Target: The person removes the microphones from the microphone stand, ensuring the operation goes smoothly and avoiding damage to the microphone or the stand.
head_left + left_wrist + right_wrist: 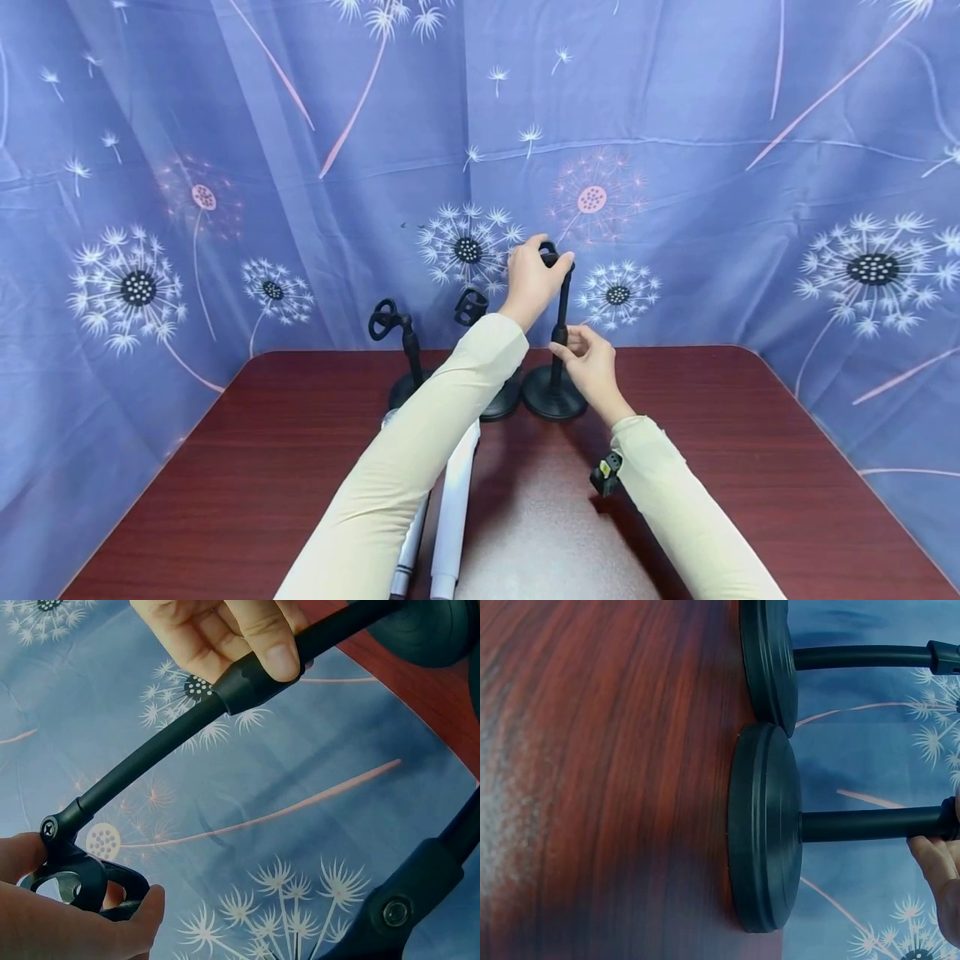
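Note:
A black desktop microphone stand [561, 312] stands upright toward the back of the table on its round base [769, 825]. My left hand [531, 279] is at its top, fingers and thumb holding the ring-shaped clip [90, 881]. Lower down, my right hand [591, 362] grips the collar [251, 682] partway up the pole, thumb laid along it in the left wrist view. Only part of the right hand shows at the edge of the right wrist view. A second microphone stand [471, 307] is beside it on the left, largely behind my left sleeve.
A third microphone stand [411, 346] is farther left. Two long white tubes [453, 517] lie on the dark red table [750, 467], partly under my left forearm. A small black device [606, 475] with a yellow mark is at my right sleeve. A blue dandelion-print curtain [675, 100] hangs behind.

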`<state>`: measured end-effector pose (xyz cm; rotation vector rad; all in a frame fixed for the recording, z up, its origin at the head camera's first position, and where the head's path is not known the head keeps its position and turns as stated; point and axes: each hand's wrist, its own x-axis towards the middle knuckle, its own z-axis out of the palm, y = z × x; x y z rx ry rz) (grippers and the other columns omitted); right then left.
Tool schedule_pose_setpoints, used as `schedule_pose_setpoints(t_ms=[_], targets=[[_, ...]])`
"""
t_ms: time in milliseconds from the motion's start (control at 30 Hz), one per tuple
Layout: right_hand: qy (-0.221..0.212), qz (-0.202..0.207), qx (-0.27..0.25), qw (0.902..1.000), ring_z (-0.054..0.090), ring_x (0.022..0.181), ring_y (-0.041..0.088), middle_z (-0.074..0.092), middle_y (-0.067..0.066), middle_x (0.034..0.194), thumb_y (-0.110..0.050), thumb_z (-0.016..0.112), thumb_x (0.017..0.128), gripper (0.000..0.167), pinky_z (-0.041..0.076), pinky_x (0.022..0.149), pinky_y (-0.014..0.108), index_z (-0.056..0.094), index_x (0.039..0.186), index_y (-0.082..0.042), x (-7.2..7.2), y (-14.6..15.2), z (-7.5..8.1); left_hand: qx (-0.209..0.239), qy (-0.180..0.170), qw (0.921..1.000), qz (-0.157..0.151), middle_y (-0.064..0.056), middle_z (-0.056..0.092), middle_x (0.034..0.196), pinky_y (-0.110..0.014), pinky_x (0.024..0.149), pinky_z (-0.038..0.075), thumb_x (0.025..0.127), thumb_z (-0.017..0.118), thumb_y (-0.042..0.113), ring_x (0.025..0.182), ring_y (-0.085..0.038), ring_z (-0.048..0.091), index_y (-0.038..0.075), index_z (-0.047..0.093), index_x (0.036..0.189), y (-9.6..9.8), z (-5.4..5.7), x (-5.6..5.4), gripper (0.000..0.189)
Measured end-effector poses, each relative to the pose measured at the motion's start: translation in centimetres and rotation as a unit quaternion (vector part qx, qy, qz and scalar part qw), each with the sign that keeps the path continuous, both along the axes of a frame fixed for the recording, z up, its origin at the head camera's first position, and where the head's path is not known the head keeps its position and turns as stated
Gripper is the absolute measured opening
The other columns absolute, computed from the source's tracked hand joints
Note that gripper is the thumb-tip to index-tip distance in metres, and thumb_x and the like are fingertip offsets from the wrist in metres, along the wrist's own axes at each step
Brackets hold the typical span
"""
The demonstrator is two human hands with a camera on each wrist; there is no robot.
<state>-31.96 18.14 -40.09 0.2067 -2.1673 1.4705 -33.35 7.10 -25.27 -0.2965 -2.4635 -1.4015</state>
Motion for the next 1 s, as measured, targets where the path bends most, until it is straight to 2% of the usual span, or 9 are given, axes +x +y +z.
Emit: schedule_pose_setpoints(t_ms=[433, 767, 1000], targets=[[-0.009, -0.008, -0.001, 0.9999, 0.068, 0.088, 0.028, 0.071, 0.018, 0.096, -0.005, 0.074, 0.084, 0.029, 0.048, 0.072, 0.014, 0.067, 0.111, 0.002, -0.06, 0.02, -0.11, 0.008, -0.014, 0.9998, -0.015, -0.015, 0.051, 0.13, -0.039, 0.093, 0.046, 0.095, 0.062, 0.028, 0.123, -0.029, 0.045, 0.009, 0.047, 0.141, 0.03, -0.13, -0.09, 0.052], [-0.012, -0.01, 0.004, 0.9999, 0.069, 0.088, 0.028, 0.071, 0.018, 0.095, -0.008, 0.075, 0.084, 0.029, 0.049, 0.073, 0.019, 0.067, 0.11, 0.001, 0.1, 0.04, 0.08, 0.01, -0.017, 0.9995, -0.024, -0.015, 0.051, 0.127, -0.035, 0.086, 0.05, 0.094, 0.063, 0.028, 0.117, -0.028, 0.049, 0.008, 0.047, 0.141, 0.04, -0.45, -0.01, 0.053], [-0.01, -0.01, -0.001, 0.9999, 0.069, 0.086, 0.028, 0.071, 0.018, 0.094, -0.006, 0.075, 0.083, 0.029, 0.049, 0.072, 0.018, 0.067, 0.11, 0.001, 0.04, 0.0, 0.11, 0.003, -0.02, 0.9996, -0.02, -0.014, 0.052, 0.126, -0.034, 0.083, 0.051, 0.094, 0.063, 0.029, 0.116, -0.027, 0.051, 0.009, 0.047, 0.141, 0.03, -0.52, 0.12, 0.053]])
